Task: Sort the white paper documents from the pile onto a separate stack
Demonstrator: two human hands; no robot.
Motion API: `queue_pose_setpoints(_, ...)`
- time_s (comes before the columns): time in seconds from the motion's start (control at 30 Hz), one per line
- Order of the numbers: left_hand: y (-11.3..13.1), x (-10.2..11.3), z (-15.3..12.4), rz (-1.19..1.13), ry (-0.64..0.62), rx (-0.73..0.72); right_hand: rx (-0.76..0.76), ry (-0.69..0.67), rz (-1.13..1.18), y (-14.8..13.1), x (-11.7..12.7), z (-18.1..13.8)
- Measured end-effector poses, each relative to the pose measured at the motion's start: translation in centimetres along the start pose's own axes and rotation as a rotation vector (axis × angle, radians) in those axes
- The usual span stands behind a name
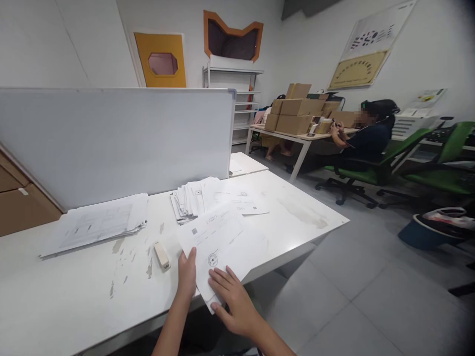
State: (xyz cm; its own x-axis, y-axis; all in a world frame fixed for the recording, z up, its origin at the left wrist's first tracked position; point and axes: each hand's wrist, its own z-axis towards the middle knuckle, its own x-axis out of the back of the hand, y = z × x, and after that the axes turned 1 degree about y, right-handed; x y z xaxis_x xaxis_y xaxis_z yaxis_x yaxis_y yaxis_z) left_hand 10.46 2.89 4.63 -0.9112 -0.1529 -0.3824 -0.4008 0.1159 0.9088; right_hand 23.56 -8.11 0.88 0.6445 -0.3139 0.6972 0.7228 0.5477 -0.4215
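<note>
A white printed sheet (218, 240) with a round stamp lies at the near edge of the white table (74, 291), one corner hanging over the edge. My left hand (186, 273) rests flat on the sheet's left edge, fingers stretched out. My right hand (232, 299) lies on the sheet's near corner with fingers spread, thumb under the overhanging corner. A small beige stapler (162, 255) sits just left of my left hand. Behind the sheet lies a fanned stack of folded papers (193, 199).
A flat pile of printed sheets (96, 223) lies at the left. A white partition (111, 141) stands along the table's back. Cardboard boxes (295, 114) cover a far table, where a person (365, 136) sits on a green chair. More green chairs (441, 163) stand at right.
</note>
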Motion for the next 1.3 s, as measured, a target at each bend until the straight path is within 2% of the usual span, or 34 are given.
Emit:
queue_pose_setpoints(0.07,1.7,-0.4,-0.1,0.103,-0.102,-0.169,0.013,0.067,0.007,1.3,1.7,0.8)
queue_pose_setpoints(0.1,2.9,-0.7,-0.3,0.133,-0.170,-0.226,-0.014,0.153,0.009,2.3,2.8,1.5)
queue_pose_setpoints(0.2,7.4,-1.4,-1.3,0.230,-0.331,-0.296,-0.251,0.575,0.087,6.1,6.5,4.2)
queue_pose_setpoints(0.27,9.8,-1.4,-1.7,0.317,-0.327,-0.359,-0.436,0.859,0.219,8.7,8.5,6.0)
queue_pose_setpoints(0.33,10.7,-0.7,-1.7,0.371,-0.258,-0.417,-0.523,0.991,0.389,10.8,9.5,7.1)
queue_pose_setpoints(0.4,10.1,0.5,-1.5,0.395,-0.180,-0.468,-0.545,0.937,0.561,11.9,9.1,7.3)
queue_pose_setpoints(0.5,7.7,2.5,-1.4,0.395,-0.064,-0.575,-0.598,0.810,0.702,12.1,7.3,6.7)
queue_pose_setpoints(0.63,5.0,3.8,-1.5,0.289,0.114,-0.615,-0.641,0.916,0.784,11.8,5.6,6.6)
queue_pose_setpoints(0.77,4.3,4.2,-1.5,0.273,0.010,-0.518,-0.667,0.978,0.887,12.0,5.3,7.1)
queue_pose_setpoints(0.83,3.9,4.4,-1.3,0.312,-0.015,-0.478,-0.702,0.956,0.933,11.9,4.8,6.9)
queue_pose_setpoints(0.97,2.4,5.0,-0.7,0.366,0.052,-0.422,-0.787,0.853,0.989,11.6,3.7,6.1)
queue_pose_setpoints(1.3,1.2,5.3,0.0,0.362,0.090,-0.420,-0.812,0.824,0.951,11.6,3.5,5.8)
